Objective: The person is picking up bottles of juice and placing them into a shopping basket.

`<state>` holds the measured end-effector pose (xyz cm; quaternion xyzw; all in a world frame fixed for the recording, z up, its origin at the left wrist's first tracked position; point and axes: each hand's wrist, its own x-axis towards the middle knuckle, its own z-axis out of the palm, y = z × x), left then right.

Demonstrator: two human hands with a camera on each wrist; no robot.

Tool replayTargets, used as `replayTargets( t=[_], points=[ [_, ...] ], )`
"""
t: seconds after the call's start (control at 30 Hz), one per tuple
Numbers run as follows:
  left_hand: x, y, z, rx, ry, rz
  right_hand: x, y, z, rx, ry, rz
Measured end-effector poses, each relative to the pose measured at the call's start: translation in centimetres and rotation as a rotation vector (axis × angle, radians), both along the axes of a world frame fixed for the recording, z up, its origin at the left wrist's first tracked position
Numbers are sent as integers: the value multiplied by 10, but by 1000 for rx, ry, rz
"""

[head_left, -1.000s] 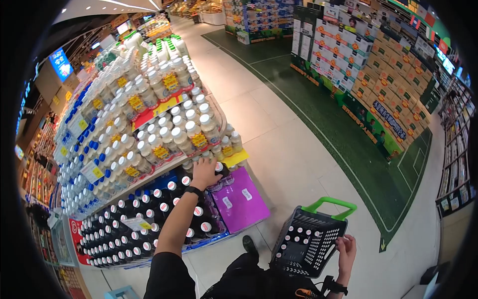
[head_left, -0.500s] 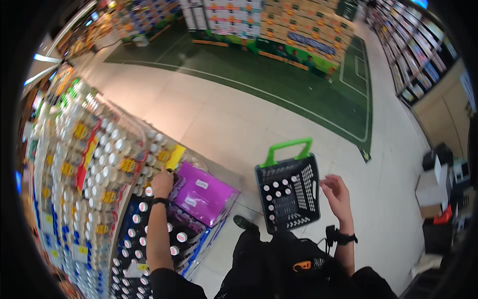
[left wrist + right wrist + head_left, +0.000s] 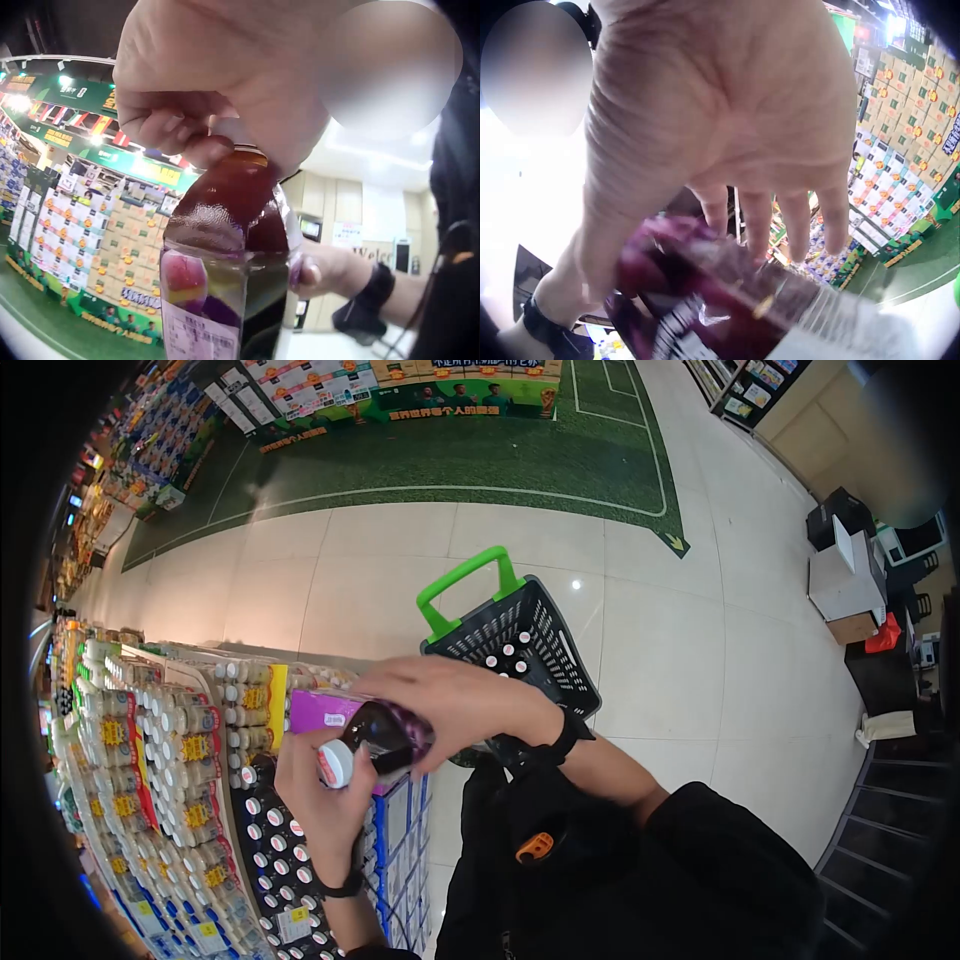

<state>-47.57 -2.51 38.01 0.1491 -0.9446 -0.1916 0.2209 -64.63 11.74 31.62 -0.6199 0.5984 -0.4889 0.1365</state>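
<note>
A dark purple-red juice bottle [image 3: 385,738] with a white cap [image 3: 336,763] is held tilted in front of the body. My left hand [image 3: 322,805] grips it at the neck, fingers curled just below the cap in the left wrist view. Around its body lies my right hand [image 3: 465,705]. In the right wrist view the thumb is on one side of the bottle [image 3: 705,300] and the fingers reach over the other. A printed label and fruit picture show on the bottle [image 3: 202,292] in the left wrist view.
Beyond my right hand a dark shopping basket [image 3: 560,635] with a green handle [image 3: 462,578] contains several white-capped bottles. Left stand rows of dark bottles [image 3: 275,850], a purple carton [image 3: 318,710] and stacked pale bottles [image 3: 195,760]. Green mat [image 3: 480,460] lies ahead.
My left hand has left the shelf and brought a bottle in front of the body. The right hand has moved from beside the basket onto this bottle. The view has turned right and down.
</note>
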Motion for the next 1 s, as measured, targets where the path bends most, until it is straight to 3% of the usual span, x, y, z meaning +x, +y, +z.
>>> replayTargets(
  t=[0.03,0.1,0.13,0.2,0.23,0.3,0.33,0.4,0.47,0.53,0.57,0.6,0.67,0.8,0.93,1.0],
  points=[
    [-5,13,6,67,51,-4,1,9,11,-4,-3,-4],
    [-12,30,12,195,136,-19,1,28,31,176,-237,87],
    [-20,41,14,189,131,-19,1,35,30,170,-241,88],
    [-40,67,19,347,361,18,2,47,27,7,-360,-40],
    [-42,72,18,484,341,46,1,52,23,-1,-363,-36],
    [-45,79,16,518,300,39,-2,55,7,-209,-634,-110],
    [-38,82,11,565,248,28,-3,56,1,-304,-622,-160],
    [-32,85,-8,514,104,-15,-1,61,8,-431,-988,-249],
    [-24,89,-28,861,55,-146,-17,64,9,-526,-1206,-98],
    [-24,106,-38,1110,59,-207,-24,66,22,-581,-1272,-68],
    [-28,109,-38,987,78,-263,-26,71,34,-556,-1307,-55],
    [-30,117,-40,1149,131,-252,-26,75,45,-530,-1345,-45],
    [-32,119,-45,1030,267,-387,-22,76,56,-537,-1401,-44],
    [-33,134,-48,1111,273,-388,-10,77,56,-598,-1414,-160],
    [7,149,-51,1218,329,-368,-7,91,54,-647,-1427,-38],
    [-3,149,-57,1275,358,-349,-15,102,60,-590,-1312,-15]
  ],
)
